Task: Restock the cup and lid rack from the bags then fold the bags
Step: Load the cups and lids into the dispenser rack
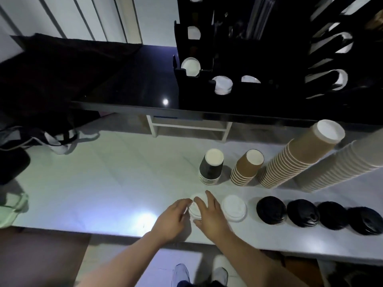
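**Both hands closed around a stack of white lids on the white table**

The left hand (173, 217) and right hand (209, 214) met at about 6 o'clock, their fingers curled around opposite sides of a small stack of white lids (195, 206) that sat on the white table (103, 183). Just beside it, toward 3 o'clock, lay a second white lid stack (234, 208), then four black lid stacks (319, 214) in a row. Behind these stood upside-down cups: a short black cup stack (211, 168), a short brown cup stack (247, 168), a tall brown cup stack (300, 158) and a tall pale cup stack (342, 168). The black rack (259, 65) stood at 12 to 1 o'clock on a dark counter (145, 90), white showing through several of its round openings. Dark bags (51, 79) lay at 10 o'clock.
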`<control>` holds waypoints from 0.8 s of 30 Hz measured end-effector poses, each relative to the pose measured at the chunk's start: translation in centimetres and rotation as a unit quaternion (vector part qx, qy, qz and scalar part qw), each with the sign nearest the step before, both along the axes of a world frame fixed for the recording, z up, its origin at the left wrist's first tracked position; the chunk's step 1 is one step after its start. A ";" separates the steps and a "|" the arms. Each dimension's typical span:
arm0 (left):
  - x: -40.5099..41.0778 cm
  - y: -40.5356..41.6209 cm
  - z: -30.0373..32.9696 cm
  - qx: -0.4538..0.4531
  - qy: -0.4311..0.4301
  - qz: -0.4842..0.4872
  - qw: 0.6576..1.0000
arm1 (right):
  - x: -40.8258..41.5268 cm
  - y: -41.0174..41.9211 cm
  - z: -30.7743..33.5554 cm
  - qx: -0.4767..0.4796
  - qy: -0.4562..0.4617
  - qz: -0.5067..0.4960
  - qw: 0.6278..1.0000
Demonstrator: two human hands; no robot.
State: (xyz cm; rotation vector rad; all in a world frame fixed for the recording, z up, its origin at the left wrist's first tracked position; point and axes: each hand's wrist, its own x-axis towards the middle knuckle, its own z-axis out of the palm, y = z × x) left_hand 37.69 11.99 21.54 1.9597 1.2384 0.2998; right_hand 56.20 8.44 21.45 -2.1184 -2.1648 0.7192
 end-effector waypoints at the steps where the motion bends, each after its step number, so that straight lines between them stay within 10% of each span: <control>1: -0.1 -0.1 0.0 0.000 -0.009 0.003 1.000 | -0.1 0.0 -0.1 0.014 -0.008 0.000 1.000; 24: 0.3 10.8 16.4 0.254 0.029 -0.007 0.967 | 3.7 7.1 19.0 0.240 0.067 -0.025 0.968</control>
